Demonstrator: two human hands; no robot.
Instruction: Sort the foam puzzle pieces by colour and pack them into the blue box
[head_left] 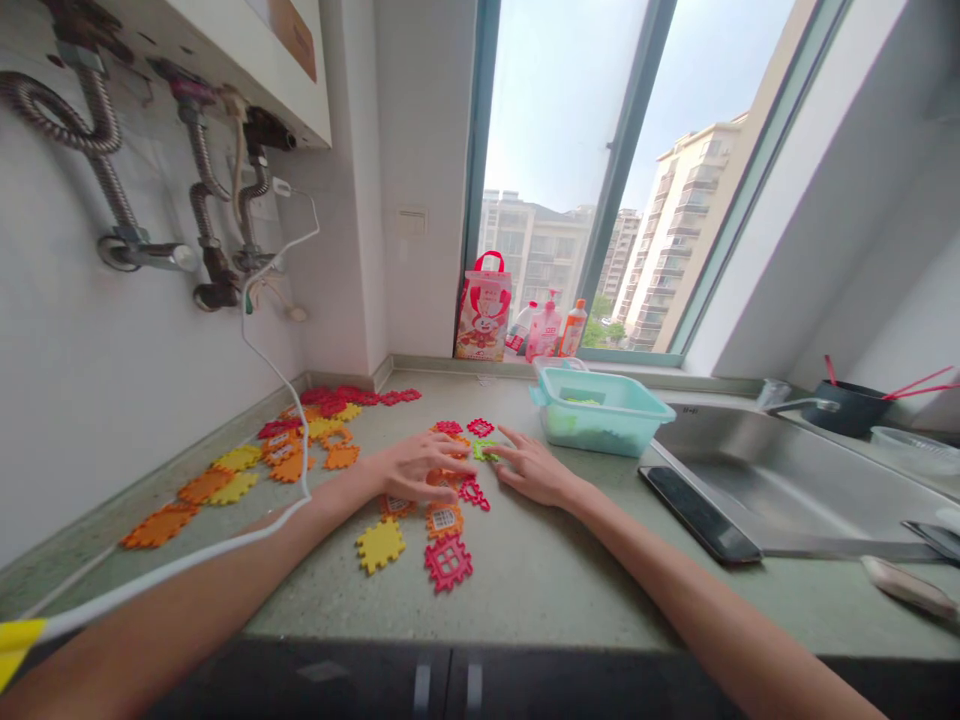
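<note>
My left hand (420,468) lies over a cluster of orange interlocking tiles, its fingers spread and partly hiding them. Across from it, my right hand (534,472) reaches in with fingers apart, the fingertips at a light green tile (484,450). Just beyond is a red tile frame (480,427). A pinkish-red tile piece (474,494) lies between the hands. Nearer to me are an orange tile with a white grid (445,519), a red window tile (449,562) and a yellow tile (380,545). Whether either hand pinches a tile is not visible; both look unclenched.
More orange tiles (156,526) and red tiles (341,398) lie along the left wall. A white cable (270,525) crosses above my left forearm. To the right are a turquoise bin (600,425), a black phone (699,512) and a steel sink (757,470).
</note>
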